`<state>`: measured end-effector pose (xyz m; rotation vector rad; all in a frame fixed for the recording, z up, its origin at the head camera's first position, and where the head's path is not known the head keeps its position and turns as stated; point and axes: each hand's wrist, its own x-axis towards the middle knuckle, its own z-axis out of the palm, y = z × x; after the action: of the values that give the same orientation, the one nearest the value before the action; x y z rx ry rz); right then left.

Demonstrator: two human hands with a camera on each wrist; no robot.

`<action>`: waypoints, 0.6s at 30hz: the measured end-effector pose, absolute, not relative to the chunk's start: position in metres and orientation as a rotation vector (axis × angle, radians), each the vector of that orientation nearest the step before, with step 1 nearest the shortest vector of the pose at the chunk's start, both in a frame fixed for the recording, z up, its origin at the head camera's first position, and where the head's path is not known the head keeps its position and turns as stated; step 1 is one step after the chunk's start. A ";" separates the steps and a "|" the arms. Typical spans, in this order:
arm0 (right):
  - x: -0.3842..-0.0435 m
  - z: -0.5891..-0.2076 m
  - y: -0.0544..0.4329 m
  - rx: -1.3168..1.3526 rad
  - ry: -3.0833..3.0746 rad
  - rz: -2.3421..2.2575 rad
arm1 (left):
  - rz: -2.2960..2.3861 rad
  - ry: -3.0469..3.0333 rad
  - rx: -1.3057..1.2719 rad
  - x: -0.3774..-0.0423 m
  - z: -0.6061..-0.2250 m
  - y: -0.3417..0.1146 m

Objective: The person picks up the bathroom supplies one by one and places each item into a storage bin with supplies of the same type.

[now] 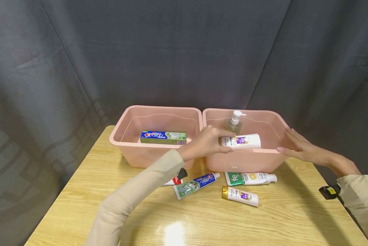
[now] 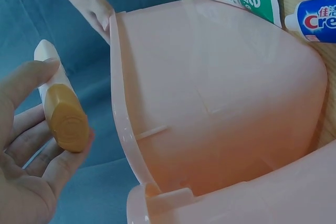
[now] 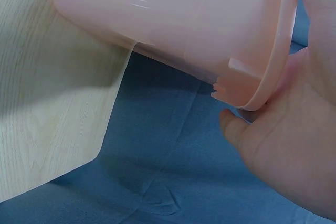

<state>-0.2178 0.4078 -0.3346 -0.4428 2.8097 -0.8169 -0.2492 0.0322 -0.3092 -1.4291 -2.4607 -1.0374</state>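
My left hand (image 1: 206, 140) holds a white bottle (image 1: 246, 141) between thumb and fingers, on its side over the right pink bin (image 1: 233, 165). The left wrist view shows the bottle's gold cap (image 2: 71, 124) facing the camera. Inside that bin stands a clear pump bottle (image 1: 233, 124) with a white pump head, partly behind the held bottle. My right hand (image 1: 307, 150) rests on the bin's right front corner, fingers along the side rim and thumb at the front rim. In the right wrist view, its palm (image 3: 299, 140) lies against the rim's outside.
The left pink bin (image 1: 156, 155) contains a Crest toothpaste box (image 1: 163, 137). Before the bins lie a Crest tube (image 1: 197, 185), a green and white tube (image 1: 249, 178) and a smaller white bottle (image 1: 242, 196) with a gold cap. My left forearm partly hides a red and white tube (image 1: 175, 181).
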 end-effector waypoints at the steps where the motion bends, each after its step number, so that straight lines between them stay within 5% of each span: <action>1: -0.218 -0.335 0.408 -0.447 2.811 -0.819 | -1.044 -2.452 -1.424 -0.250 -0.309 0.032; 18: -0.217 -0.334 0.408 -0.457 2.805 -0.833 | -1.069 -2.390 -1.386 -0.258 -0.309 0.045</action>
<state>-0.2167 0.4080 -0.3337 -0.4567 2.8050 -0.8329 -0.2579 0.0445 -0.3095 -1.3861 -2.3897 -1.0691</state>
